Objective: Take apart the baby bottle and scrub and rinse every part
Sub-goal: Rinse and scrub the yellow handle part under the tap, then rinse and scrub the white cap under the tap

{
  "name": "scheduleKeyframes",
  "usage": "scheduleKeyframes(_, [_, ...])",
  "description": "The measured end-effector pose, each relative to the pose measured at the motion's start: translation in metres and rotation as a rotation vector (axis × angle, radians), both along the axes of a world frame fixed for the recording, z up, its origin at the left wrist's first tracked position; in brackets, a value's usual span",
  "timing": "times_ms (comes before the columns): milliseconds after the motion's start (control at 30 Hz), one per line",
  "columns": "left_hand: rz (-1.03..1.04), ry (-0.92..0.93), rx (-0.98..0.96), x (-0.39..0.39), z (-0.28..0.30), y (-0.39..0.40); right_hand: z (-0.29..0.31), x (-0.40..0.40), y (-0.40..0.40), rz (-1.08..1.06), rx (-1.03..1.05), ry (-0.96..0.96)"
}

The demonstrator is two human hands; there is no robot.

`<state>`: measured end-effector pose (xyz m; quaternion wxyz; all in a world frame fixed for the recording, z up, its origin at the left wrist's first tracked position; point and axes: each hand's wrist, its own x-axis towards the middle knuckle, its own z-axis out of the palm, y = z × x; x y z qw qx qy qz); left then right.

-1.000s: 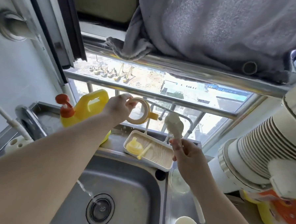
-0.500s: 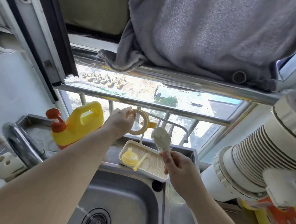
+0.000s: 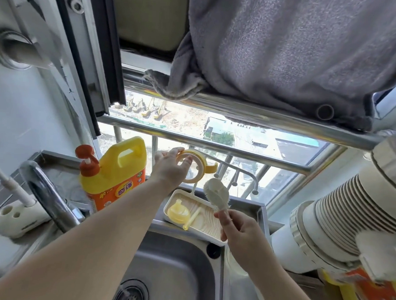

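Bottle parts out by the window, both hands busy

Left hand (image 3: 170,169) is pinching the yellow handle ring (image 3: 197,164) up over the far end of the tray (image 3: 202,228), right hand (image 3: 240,230) is gripping the brush (image 3: 216,195) just right of it, head up. Yellow nipple (image 3: 177,212) and straw (image 3: 192,219) are lying in the tray behind the sink (image 3: 174,270). Soap jug (image 3: 116,175) stands on the counter to the left.

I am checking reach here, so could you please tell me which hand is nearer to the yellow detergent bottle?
Left. The left hand holds the ring just right of the detergent bottle; the right hand holds the brush farther right.
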<state>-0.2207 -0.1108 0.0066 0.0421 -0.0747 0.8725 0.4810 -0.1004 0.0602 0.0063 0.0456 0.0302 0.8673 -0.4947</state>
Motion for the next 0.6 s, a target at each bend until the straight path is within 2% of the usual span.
scheduleKeyframes(200, [0.017, 0.044, 0.034, 0.005, 0.000, 0.000, 0.000, 0.003, 0.004, -0.019, -0.010, -0.016])
scheduleKeyframes(333, [0.045, 0.110, -0.056, 0.010, -0.002, -0.001, 0.004, 0.007, 0.013, -0.030, 0.040, -0.012])
scheduleKeyframes(433, [0.037, 0.230, -0.135, 0.029, -0.001, 0.002, 0.004, 0.017, 0.027, -0.062, 0.057, -0.014])
scheduleKeyframes(533, [-0.087, 0.322, -0.109, 0.067, -0.010, 0.014, 0.001, 0.034, 0.044, -0.107, 0.059, -0.020])
scheduleKeyframes(600, [-0.275, 0.268, -0.039, 0.100, -0.027, 0.025, -0.004, 0.050, 0.056, -0.158, 0.037, -0.030])
